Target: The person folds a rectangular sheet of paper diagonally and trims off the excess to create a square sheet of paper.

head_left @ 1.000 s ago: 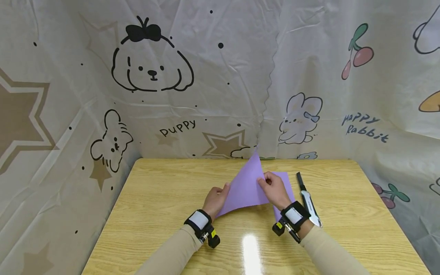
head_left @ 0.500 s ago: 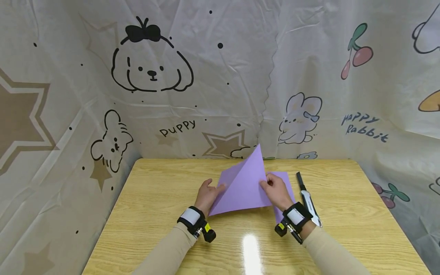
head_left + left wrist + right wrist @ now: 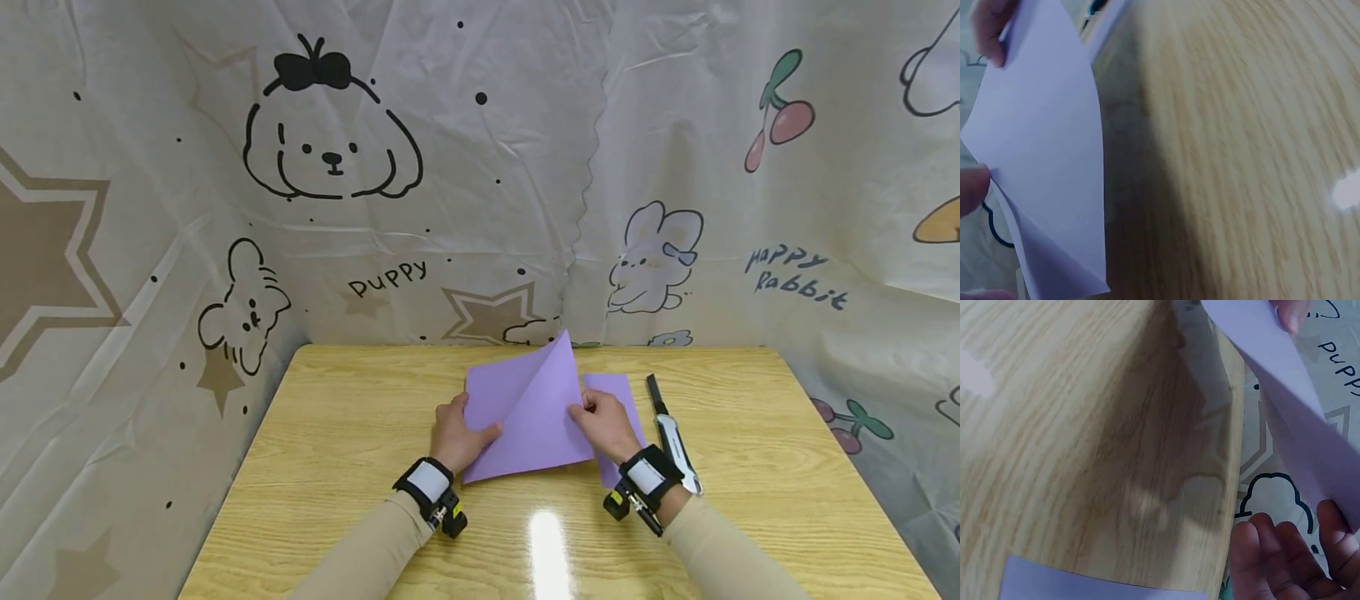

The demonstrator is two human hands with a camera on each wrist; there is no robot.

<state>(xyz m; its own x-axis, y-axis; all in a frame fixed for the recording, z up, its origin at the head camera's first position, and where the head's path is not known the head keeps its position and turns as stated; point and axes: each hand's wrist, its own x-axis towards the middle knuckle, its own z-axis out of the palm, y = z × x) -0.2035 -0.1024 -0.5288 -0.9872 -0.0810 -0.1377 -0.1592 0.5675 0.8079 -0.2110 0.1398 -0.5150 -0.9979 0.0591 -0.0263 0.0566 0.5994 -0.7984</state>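
A purple sheet of paper [image 3: 540,425] is held up over the table, one corner folded across it diagonally and its peak pointing away from me. My left hand [image 3: 459,437] grips the sheet at its left edge, thumb on the front near the fold. At the right edge, my right hand [image 3: 606,425] pinches the folded flap. The left wrist view shows the flap's face [image 3: 1047,125] and the left thumb [image 3: 974,189] against its edge. In the right wrist view, the right fingers [image 3: 1285,550] are bent beneath the paper, with the thumb at its edge.
A narrow purple paper strip [image 3: 611,387] lies on the wooden table [image 3: 337,433], partly under my right hand. Right of it rests a utility knife [image 3: 675,450], its dark end pointing away. A printed cloth curtain [image 3: 375,250] stands behind the table.
The paper has lowered and turned, showing more of its layer behind the fold on the left. My left hand shifted left and regripped that edge; the right hand moved slightly toward me.
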